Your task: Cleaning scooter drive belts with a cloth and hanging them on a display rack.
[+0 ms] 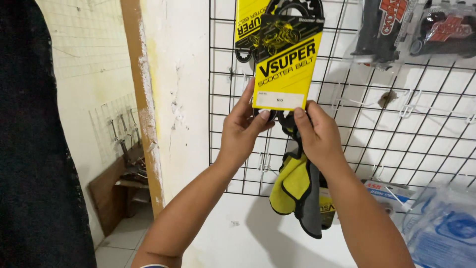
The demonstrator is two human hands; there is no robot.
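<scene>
Belt pkg [286, 62] is being held against wire rack [421, 134], left hand [241, 131] at its lower left, right hand [317, 136] lower right. Cloth [295, 186] is hanging below right hand, w/ bagged items [441, 228] lying further right.

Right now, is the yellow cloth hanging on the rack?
No, the right hand holds the yellow cloth below the belt package.

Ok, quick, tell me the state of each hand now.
Left hand: fingers pinch the lower left corner of the yellow belt pack.
Right hand: thumb on the pack's lower right corner, also gripping a yellow-grey cloth.
</scene>
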